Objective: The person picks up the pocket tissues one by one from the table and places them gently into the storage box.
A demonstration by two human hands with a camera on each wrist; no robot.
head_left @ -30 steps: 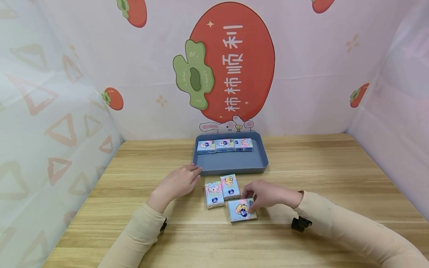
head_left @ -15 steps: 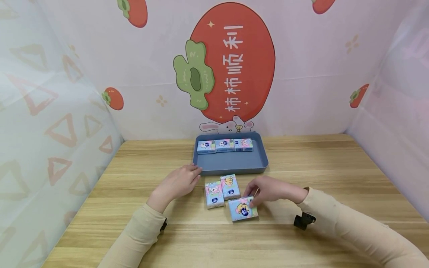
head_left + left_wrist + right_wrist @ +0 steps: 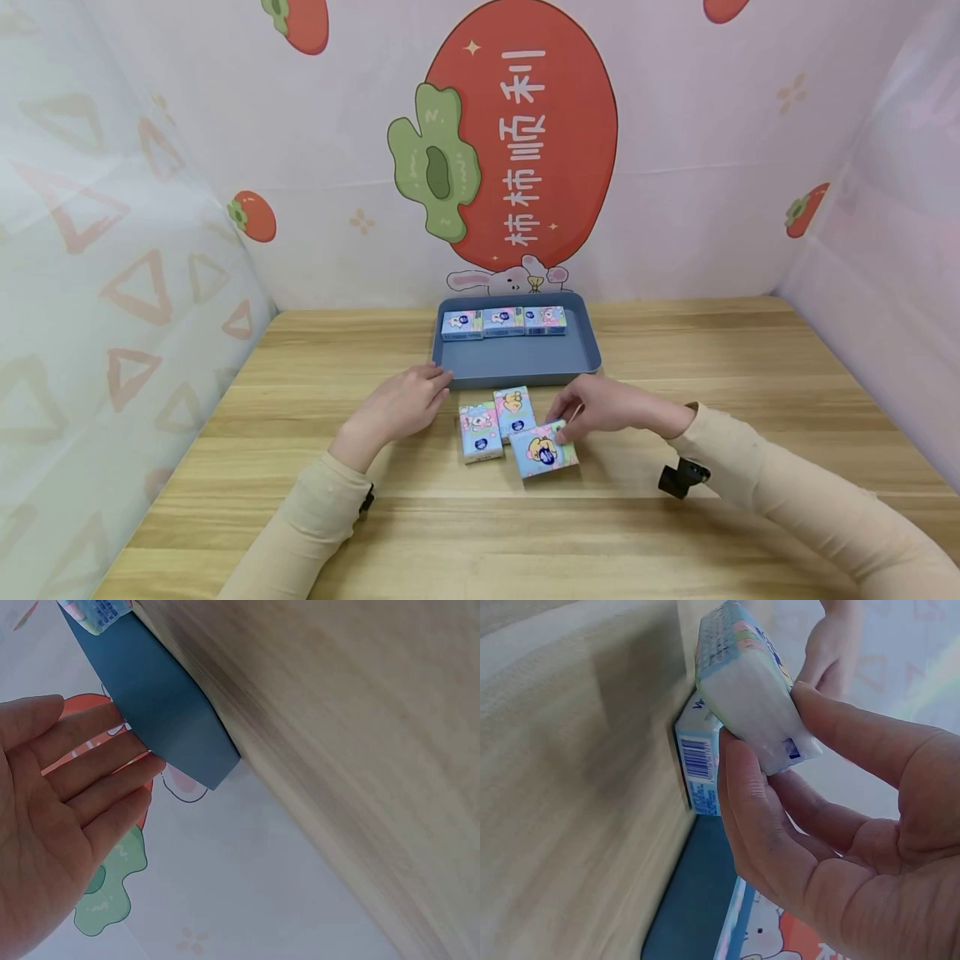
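My right hand [image 3: 606, 408] pinches a light-blue tissue pack [image 3: 545, 452] by its right end, thumb on one face and fingers on the other in the right wrist view. The held pack [image 3: 754, 705] is tilted and raised off the wood. Behind it in that view stands another pack [image 3: 696, 754] with a barcode. Two tissue packs lie side by side on the table, a pink-patterned one [image 3: 480, 432] and a yellow-figured one [image 3: 513, 410]. My left hand [image 3: 399, 404] has its fingers extended, fingertips at the front left corner of the blue tray [image 3: 161, 705].
Three tissue packs [image 3: 503, 322] sit in a row along the back of the shallow blue tray [image 3: 517, 360]. The wooden table [image 3: 480, 542] ends at a printed cloth wall [image 3: 322, 150] behind, with cloth on both sides.
My right hand has lifted the tissue pack from the table and tilted it, moving slightly away from me; it now overlaps the yellow-figured pack's corner. My left hand stays at the tray corner.
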